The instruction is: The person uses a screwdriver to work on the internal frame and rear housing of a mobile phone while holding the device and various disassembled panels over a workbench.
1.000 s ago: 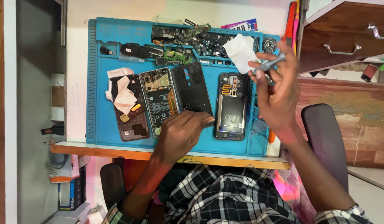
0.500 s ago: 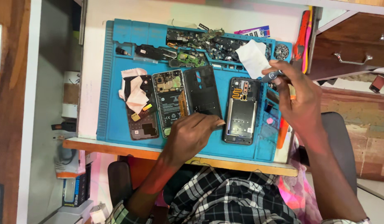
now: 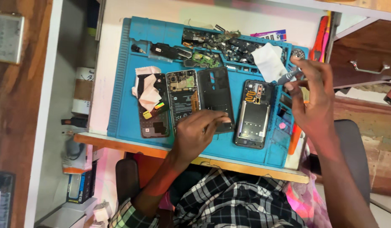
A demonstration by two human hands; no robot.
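The left hand (image 3: 199, 133) lies low in the middle of the frame, fingers curled and pressed down on the bottom end of a black phone back cover (image 3: 216, 99), so that end of the cover is hidden under the fingers. The right hand (image 3: 311, 99), at the right of the frame, pinches a slim grey tool (image 3: 287, 77) between thumb and fingers; only the tool's upper end shows, and its tip is too small to make out. The wrist also covers part of the blue mat's (image 3: 123, 76) right-hand compartments.

Four phone parts lie side by side on the mat. From left to right they are a dark phone body (image 3: 155, 122) half covered by a crumpled white cloth (image 3: 147, 88), an opened phone with its battery and circuit board showing (image 3: 183, 99), the black back cover, and a grey phone frame (image 3: 252, 116) lying just beside the right hand. A second white cloth (image 3: 269, 61) rests at the upper right of the mat.

Along the mat's top edge, a heap of small dark parts (image 3: 216, 44) is too tangled to count. Red-handled tools (image 3: 322, 36) at the upper right are partly cut off by a shelf edge. The mat covers most of the white desk (image 3: 106, 63).
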